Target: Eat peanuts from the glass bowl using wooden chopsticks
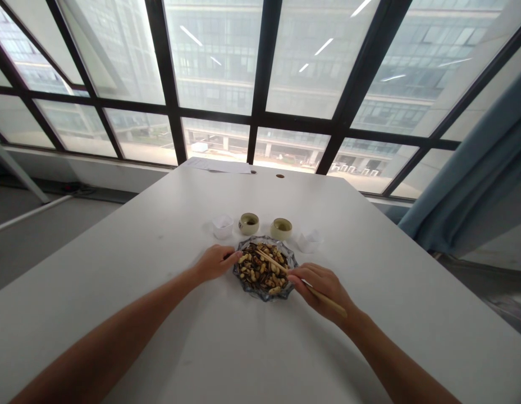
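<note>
A scalloped clear glass bowl (pixel 266 295) holds a mix of unshelled peanuts (pixel 252 275) and dark striped seeds that look like sunflower seeds. At its left edge, my left hand (pixel 217 262) grips the rim with the thumb on top and the fingers curled. My right hand (pixel 321 287), over the bowl's right side, is closed around a pair of wooden chopsticks (pixel 274 262). Their tips reach into the peanuts and seeds near the middle of the bowl. Nothing can be clearly made out between the tips.
Behind the bowl stand two small green cups, a left one (pixel 248 224) and a right one (pixel 281 228). A clear plastic container (pixel 222 226) flanks them on the left, another (pixel 310 241) on the right. Papers (pixel 218 165) lie at the white table's (pixel 227 353) far end, before windows.
</note>
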`<action>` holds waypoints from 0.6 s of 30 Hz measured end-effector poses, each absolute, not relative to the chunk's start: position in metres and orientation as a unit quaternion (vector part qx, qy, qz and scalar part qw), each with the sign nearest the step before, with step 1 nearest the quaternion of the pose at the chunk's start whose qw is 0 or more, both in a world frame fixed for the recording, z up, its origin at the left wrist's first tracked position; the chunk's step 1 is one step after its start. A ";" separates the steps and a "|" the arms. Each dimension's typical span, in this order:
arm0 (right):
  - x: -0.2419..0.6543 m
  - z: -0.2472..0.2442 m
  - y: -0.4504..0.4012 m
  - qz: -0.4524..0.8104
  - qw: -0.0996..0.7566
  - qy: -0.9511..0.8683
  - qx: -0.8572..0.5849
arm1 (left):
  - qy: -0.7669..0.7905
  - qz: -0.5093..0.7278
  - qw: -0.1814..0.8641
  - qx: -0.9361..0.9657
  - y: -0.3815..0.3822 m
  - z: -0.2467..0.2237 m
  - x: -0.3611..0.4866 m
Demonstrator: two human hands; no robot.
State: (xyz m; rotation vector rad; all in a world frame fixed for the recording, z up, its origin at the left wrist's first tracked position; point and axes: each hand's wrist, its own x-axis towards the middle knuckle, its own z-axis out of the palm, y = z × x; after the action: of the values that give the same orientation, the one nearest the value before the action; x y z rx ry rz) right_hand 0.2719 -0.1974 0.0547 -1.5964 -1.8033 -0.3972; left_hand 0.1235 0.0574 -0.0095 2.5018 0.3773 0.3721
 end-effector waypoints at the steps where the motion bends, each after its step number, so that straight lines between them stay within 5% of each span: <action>1: 0.272 0.054 -0.198 -0.144 0.353 -0.680 -0.626 | 0.142 0.140 0.287 0.937 0.058 -0.010 0.124; 18: 0.296 0.042 -0.193 0.107 0.655 -0.286 -0.691 | 0.146 0.144 0.288 0.935 0.056 -0.008 0.123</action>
State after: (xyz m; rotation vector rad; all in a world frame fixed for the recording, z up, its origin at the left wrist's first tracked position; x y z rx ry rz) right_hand 0.2962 -0.1927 0.0420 -1.5659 -0.6490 0.2431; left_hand 0.1234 0.0563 -0.0082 2.4978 0.3902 0.3833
